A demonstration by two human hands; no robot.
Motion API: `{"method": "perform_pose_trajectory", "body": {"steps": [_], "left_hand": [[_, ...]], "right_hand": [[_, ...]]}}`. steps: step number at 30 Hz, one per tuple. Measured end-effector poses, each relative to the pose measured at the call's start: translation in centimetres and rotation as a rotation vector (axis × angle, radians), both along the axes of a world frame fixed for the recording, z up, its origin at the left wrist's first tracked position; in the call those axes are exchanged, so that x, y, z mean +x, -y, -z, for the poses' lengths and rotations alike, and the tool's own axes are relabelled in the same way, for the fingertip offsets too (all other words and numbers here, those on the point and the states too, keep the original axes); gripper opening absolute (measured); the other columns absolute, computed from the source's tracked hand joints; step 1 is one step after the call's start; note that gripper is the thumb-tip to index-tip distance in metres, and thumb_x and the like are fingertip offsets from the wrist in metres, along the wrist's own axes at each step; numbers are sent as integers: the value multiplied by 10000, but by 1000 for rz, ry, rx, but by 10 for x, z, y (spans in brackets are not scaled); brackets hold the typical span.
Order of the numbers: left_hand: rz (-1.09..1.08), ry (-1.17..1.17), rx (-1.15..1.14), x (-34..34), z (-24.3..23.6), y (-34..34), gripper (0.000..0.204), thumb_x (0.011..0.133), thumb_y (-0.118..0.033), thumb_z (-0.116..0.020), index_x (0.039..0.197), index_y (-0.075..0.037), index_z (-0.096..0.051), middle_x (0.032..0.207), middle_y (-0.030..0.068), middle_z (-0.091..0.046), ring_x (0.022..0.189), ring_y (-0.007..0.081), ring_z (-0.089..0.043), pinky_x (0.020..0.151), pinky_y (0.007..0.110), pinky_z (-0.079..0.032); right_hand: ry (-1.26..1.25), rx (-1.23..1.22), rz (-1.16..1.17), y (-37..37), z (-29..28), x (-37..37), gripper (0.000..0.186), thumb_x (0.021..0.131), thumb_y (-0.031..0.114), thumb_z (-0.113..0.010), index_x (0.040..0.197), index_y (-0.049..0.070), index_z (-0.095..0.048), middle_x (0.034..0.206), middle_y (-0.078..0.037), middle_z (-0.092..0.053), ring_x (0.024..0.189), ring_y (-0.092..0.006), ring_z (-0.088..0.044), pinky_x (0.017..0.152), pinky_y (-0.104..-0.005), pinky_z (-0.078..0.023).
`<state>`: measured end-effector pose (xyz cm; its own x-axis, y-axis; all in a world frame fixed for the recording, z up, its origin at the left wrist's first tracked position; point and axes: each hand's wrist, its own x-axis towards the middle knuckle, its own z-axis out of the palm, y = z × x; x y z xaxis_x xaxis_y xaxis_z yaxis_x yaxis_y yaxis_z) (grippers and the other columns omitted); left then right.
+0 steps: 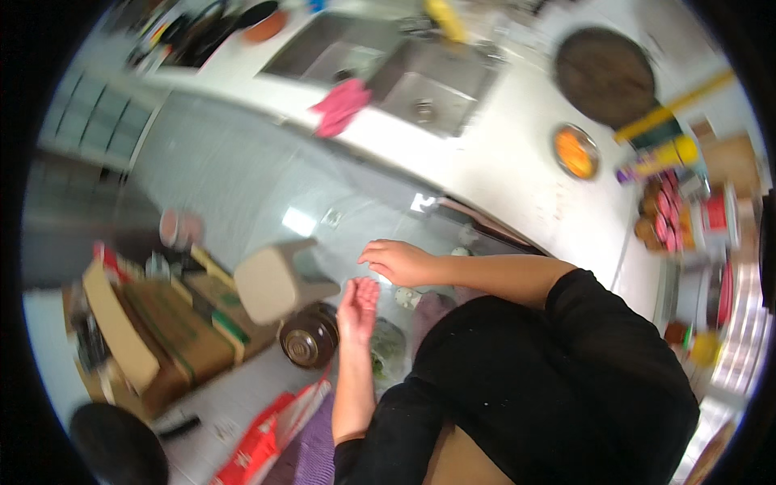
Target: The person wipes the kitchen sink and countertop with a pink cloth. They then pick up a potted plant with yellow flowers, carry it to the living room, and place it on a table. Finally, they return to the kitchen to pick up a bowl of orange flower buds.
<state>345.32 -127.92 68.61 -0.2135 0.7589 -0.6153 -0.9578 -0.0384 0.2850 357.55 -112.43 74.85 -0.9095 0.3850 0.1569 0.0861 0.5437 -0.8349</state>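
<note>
1. Your left hand [359, 314] is raised palm up above the floor [210, 174], its grip loosely wide.
2. Your right hand [400, 263] is near it, back showing; I cannot tell its grip, since the palm is hidden.
3. The brown jar [305, 346] stands left of your left hand, beside the beige stool [265, 284].
4. A pink cloth [343, 107] lies at the table's [505, 166] edge.
</note>
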Motion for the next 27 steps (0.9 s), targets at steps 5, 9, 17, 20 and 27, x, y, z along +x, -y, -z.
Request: {"method": "perform_pose_trajectory", "body": {"steps": [5,9,17,20,27], "left_hand": [[310,-96,-16,37,-30,-86,110,901,-158,-548,871,-59,-584,888,91,-650,873,211,-618,916,380,-451],[577,-103,10,109,-42,-157,94,894,-137,-552,874,-54,-591,891,95,-647,868,214,-615,912,383,-453],[875,-155,25,284,-70,-265,118,916,-159,-526,883,-53,-564,856,76,-634,832,202,-611,892,358,-467],[939,-190,34,321,-69,-283,122,919,-163,-521,870,-58,-559,860,71,-622,826,191,-597,880,348,-467],[1025,-243,-58,367,-62,-301,107,904,-154,-537,905,-52,-567,874,72,-617,836,198,-588,875,348,-466]], "right_hand": [[-3,-15,417,-50,-11,138,180,832,69,-532,996,33,-595,970,-132,-567,909,-312,-549,787,-386,-448],[18,-63,757,-73,-9,254,109,819,70,-552,912,23,-583,903,-126,-568,850,-309,-550,739,-381,-448],[1,-81,1236,-114,22,439,25,782,51,-584,802,42,-572,784,-133,-558,721,-303,-558,651,-378,-452],[-22,-65,1395,-131,34,487,34,767,31,-592,796,41,-580,791,-140,-565,688,-308,-560,625,-376,-455],[88,62,1718,-164,79,581,97,764,37,-604,859,50,-588,858,-141,-588,723,-320,-587,641,-385,-471]]}}
